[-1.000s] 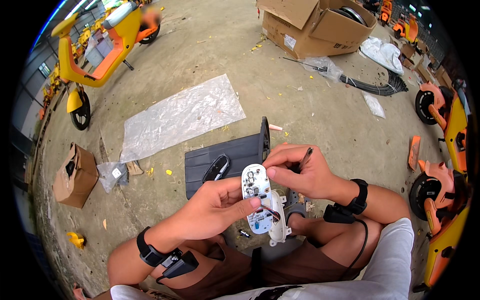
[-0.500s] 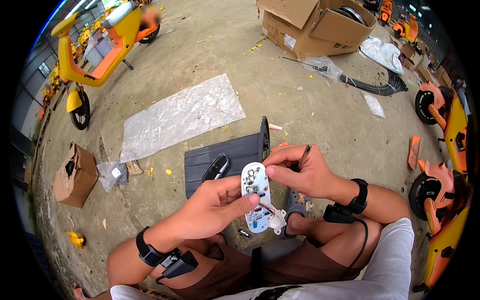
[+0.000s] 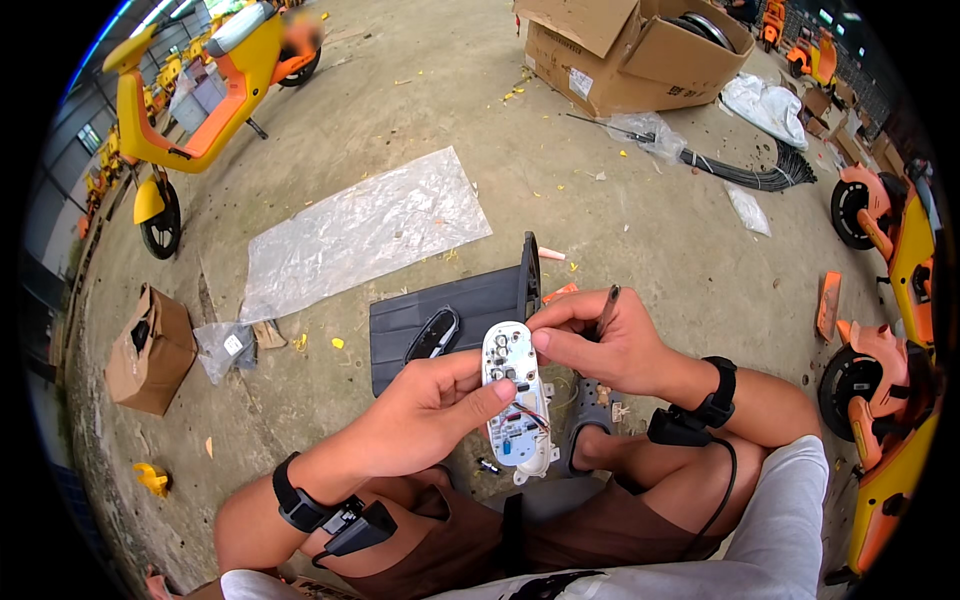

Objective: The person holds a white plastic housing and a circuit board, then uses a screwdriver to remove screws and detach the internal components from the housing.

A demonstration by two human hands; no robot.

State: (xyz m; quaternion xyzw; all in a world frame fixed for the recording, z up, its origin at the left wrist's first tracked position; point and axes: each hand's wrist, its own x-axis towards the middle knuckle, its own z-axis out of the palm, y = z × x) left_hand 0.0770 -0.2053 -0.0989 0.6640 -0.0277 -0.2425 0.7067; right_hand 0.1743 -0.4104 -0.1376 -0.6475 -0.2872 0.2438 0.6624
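Note:
My left hand [image 3: 425,415] grips a white oval circuit board [image 3: 518,432] by its side, thumb on its face, with small components and coloured wires on it. A white plastic housing [image 3: 540,462] sits behind the board, mostly hidden. My right hand [image 3: 610,340] is closed around a thin dark tool [image 3: 612,305], its thumb and forefinger at the board's upper right edge. Past my hands, a black oval part [image 3: 432,333] lies on a dark grey panel [image 3: 470,308] on the floor.
A clear plastic sheet [image 3: 360,225], cartons [image 3: 150,355] [image 3: 625,75] and a cable bundle [image 3: 750,175] lie on the concrete floor [image 3: 420,110]. Yellow-orange scooters [image 3: 180,110] [image 3: 895,480] stand left and right. My foot in a grey clog [image 3: 585,420] is below my right hand.
The board has shifted slightly up and left in my fingers. The white housing behind it has moved about and now sits further left, more hidden. Both hands keep almost the same places.

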